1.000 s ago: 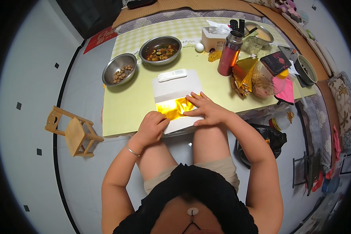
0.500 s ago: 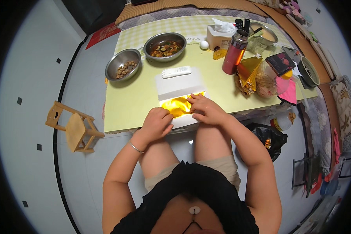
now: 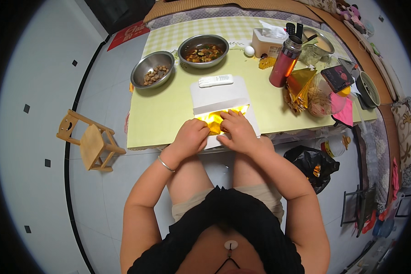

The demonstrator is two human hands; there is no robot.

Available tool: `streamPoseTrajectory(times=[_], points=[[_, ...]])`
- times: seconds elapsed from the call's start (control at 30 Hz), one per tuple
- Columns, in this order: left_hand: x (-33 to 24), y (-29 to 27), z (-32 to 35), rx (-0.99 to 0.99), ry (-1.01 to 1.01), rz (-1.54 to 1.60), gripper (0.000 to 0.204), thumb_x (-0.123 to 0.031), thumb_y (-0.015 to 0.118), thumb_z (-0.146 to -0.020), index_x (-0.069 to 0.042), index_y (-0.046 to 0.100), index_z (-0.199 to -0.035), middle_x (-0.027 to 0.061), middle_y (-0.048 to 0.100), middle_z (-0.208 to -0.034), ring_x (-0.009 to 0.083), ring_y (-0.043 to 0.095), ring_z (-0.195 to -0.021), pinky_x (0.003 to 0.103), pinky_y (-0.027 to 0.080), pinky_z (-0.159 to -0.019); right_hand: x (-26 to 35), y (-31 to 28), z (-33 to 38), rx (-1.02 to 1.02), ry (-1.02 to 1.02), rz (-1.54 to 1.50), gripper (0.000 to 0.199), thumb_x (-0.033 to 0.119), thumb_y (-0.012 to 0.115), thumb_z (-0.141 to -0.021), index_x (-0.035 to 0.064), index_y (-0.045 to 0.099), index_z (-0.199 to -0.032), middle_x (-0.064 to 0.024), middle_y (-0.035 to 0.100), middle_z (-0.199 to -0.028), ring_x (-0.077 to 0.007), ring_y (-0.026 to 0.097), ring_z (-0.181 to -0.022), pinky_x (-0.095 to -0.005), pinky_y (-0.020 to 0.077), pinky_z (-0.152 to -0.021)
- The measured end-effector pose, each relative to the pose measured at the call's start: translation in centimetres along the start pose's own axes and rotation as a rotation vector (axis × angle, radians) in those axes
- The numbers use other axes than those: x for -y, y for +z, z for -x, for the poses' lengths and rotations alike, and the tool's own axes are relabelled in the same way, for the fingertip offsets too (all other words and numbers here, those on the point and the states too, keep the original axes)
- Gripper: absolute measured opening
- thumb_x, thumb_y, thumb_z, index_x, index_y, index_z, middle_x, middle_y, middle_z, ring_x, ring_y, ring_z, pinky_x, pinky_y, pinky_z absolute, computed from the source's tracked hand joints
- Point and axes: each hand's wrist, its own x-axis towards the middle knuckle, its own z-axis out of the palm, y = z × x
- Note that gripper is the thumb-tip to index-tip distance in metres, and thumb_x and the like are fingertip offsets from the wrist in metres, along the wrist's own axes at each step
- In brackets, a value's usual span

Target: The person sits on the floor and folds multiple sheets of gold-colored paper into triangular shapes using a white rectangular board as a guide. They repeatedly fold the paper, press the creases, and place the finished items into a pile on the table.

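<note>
A sheet of shiny gold paper point(image 3: 213, 119) lies on a white sheet point(image 3: 219, 97) near the front edge of the yellow-green table point(image 3: 160, 114). My left hand point(image 3: 190, 137) pinches the gold paper's near left part, fingers closed on it. My right hand point(image 3: 237, 130) presses and grips the gold paper's near right part, fingertips on its middle. Both hands touch each other over the paper. Most of the gold paper's near half is hidden under my hands.
A white remote point(image 3: 215, 81) lies beyond the white sheet. Two steel bowls of food point(image 3: 152, 74) point(image 3: 203, 49) stand at the back left. A red flask point(image 3: 285, 67), a tissue box point(image 3: 268, 42), gold folded pieces point(image 3: 299, 89) and clutter fill the right. A small wooden stool point(image 3: 89, 141) stands on the floor left.
Both hands have stayed on the gold paper, shifting slightly as they work its near edge. The camera view has shifted a little.
</note>
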Motion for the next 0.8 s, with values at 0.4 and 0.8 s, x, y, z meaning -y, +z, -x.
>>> streamPoseTrajectory(times=[0.4, 0.8], points=[[3.3, 1.4, -1.3, -0.189, -0.505, 0.298, 0.043, -0.008, 0.073, -0.082, -0.001, 0.065, -0.125, 0.0086, 0.065, -0.087, 0.0251, 0.060, -0.086, 0.038, 0.050, -0.083, 0.7, 4.1, -0.6, -0.267, 0.217, 0.007, 0.021, 0.016, 0.070, -0.084, -0.0035, 0.065, -0.090, -0.0277, 0.059, -0.133, -0.0426, 0.054, -0.129, -0.0615, 0.0351, -0.111], [2.6, 2.6, -3.5, -0.159, -0.456, 0.023, 0.051, -0.013, 0.076, -0.082, -0.001, 0.062, -0.129, 0.0106, 0.068, -0.087, 0.0316, 0.059, -0.089, 0.044, 0.046, -0.086, 0.7, 4.9, -0.7, -0.320, 0.249, 0.031, 0.019, 0.011, 0.066, -0.084, -0.0054, 0.061, -0.092, -0.0297, 0.056, -0.134, -0.0461, 0.052, -0.127, -0.0613, 0.0341, -0.112]])
